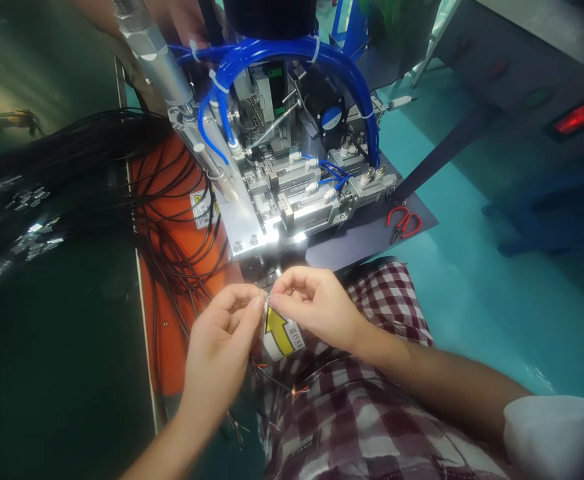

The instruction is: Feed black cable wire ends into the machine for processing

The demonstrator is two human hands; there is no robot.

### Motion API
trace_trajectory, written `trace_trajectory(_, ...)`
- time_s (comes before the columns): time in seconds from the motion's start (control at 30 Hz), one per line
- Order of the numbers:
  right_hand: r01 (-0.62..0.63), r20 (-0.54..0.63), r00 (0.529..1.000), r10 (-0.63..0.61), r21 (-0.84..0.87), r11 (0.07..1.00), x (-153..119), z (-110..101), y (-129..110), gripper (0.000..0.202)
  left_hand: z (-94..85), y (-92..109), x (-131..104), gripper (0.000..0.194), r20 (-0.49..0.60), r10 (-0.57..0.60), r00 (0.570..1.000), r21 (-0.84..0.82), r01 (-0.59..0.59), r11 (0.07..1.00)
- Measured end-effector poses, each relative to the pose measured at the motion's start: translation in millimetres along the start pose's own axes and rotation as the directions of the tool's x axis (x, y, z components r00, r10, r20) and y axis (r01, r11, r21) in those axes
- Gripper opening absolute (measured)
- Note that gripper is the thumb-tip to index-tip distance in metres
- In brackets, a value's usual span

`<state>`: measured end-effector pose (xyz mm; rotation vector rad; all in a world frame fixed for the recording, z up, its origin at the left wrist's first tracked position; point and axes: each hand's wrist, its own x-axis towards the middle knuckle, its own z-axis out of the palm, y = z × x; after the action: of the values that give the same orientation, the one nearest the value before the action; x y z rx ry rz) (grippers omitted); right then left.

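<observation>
In the head view, my left hand (222, 333) and my right hand (319, 303) meet in front of the machine, thumbs and forefingers pinched close together. Between the fingertips is something small and thin, too tiny to name. Just below the fingers is a white label with a yellow arrow (281, 333). Thin black cables with stripped, coloured wire ends (299, 390) hang over the lap under my hands. The lit front of the metal machine (292, 223), with its small clamps and cylinders, stands right beyond the fingertips.
Bundled black cables (72, 150) spread across the dark green table (72, 360) and the orange panel (159, 347) on the left. Red-handled pliers (403, 224) lie on the machine's base plate at the right. Blue air hoses (292, 50) arch above. Another person's arm (177, 20) shows behind.
</observation>
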<state>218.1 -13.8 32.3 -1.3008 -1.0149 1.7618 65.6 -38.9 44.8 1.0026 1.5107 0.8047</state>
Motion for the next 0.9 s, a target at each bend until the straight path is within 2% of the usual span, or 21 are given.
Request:
trace_trajectory(0.23,0.023,-0.005,1.0,-0.023,0.01,1.0,0.0,6.8,4.4,0.008,2.2,-1.9,-1.1,0.02,0.067,0.043,0.997,-0.169,-0.031,0.985)
trace_trajectory(0.43,0.047,-0.005,0.999,-0.048,-0.052,0.998,-1.7,4.7,4.6,0.012,3.0,1.7,-0.9,0.022,0.056,0.031,0.998,-0.143,-0.022,0.989)
trace_trajectory(0.63,0.12,-0.019,0.992,-0.124,-0.119,0.986,1.8,3.2,6.8,0.014,1.9,2.2,0.7,0.021,0.077,0.022,0.997,-0.129,-0.012,0.992)
trace_trajectory(0.8,0.132,0.024,0.991,-0.13,-0.162,0.978,2.0,4.3,7.7,0.013,-0.4,-0.7,1.0,0.022,0.102,0.044,0.994,-0.149,-0.028,0.988)
trace_trajectory(0.9,0.226,0.032,0.974,-0.225,-0.249,0.942,-0.1,5.0,6.9,0.008,-0.3,-2.0,0.8,0.024,0.103,0.042,0.994,-0.146,-0.027,0.989)
